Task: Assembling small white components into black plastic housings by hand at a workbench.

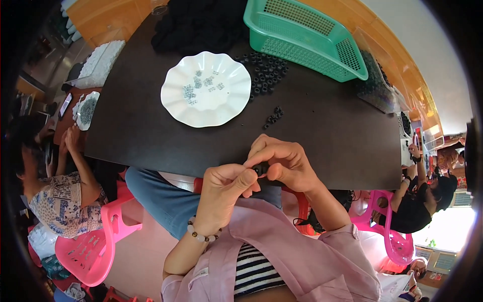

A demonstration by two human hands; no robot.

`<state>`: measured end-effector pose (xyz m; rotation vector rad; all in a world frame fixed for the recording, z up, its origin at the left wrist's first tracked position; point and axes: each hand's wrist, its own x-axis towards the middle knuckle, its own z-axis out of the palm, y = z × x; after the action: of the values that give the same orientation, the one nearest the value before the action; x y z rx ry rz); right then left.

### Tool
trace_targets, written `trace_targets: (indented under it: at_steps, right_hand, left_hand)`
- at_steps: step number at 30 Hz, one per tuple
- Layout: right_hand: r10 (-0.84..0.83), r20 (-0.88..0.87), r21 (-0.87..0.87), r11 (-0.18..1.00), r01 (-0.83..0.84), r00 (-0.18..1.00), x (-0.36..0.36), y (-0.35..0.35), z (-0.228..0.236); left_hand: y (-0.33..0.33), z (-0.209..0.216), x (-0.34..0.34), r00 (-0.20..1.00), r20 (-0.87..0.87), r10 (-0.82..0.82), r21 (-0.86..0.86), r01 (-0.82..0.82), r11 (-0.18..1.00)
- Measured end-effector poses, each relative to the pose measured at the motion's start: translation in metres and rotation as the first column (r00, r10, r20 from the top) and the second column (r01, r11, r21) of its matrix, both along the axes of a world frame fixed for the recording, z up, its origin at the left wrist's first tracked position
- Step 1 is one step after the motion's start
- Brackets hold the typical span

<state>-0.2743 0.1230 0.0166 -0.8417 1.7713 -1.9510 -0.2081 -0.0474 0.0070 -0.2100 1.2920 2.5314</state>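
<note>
At the table's near edge, my left hand (224,186) and my right hand (288,162) meet, both with bent, closed fingers. Pinched between their fingertips is a small black round part (259,169), which looks like the ring-shaped pieces on the table. Fingers cover much of it, so its finer shape is hidden. Beyond my hands lies a short cluster of small black pieces (273,117). A white scalloped plate (173,103) holds small clear pieces (190,94) in loose groups. To the right of the plate spread many black ring-shaped pieces (266,73).
A green perforated basket (307,50) stands at the back right, beside a clear bin (380,93) of dark parts. Black heaped material (201,25) lies at the back. People work at left and right, near pink chairs (100,246). The dark table (151,141) has a curved-looking edge.
</note>
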Motion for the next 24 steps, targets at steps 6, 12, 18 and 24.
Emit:
trace_targets:
  at_steps: [6,12,18,24]
  right_hand:
    - [0.012,0.108,-0.089,0.996,-0.002,0.994,-0.002,0.004,-0.012]
    - [0.035,0.096,-0.065,0.997,-0.029,0.995,-0.004,0.007,-0.013]
    - [0.028,0.112,-0.032,0.999,-0.025,0.993,0.001,0.005,-0.009]
    - [0.009,0.197,-0.038,0.999,-0.002,0.98,0.008,0.006,-0.012]
  left_hand:
    - [0.0,-0.006,-0.006,1.0,-0.008,0.016,0.019,-0.015,1.0]
    - [0.001,-0.013,-0.006,0.999,-0.024,0.029,-0.011,-0.03,1.0]
    - [0.001,-0.017,-0.005,0.999,-0.037,0.028,-0.027,-0.029,0.999]
    - [0.005,-0.013,0.0,0.993,-0.09,0.071,-0.131,-0.083,0.988]
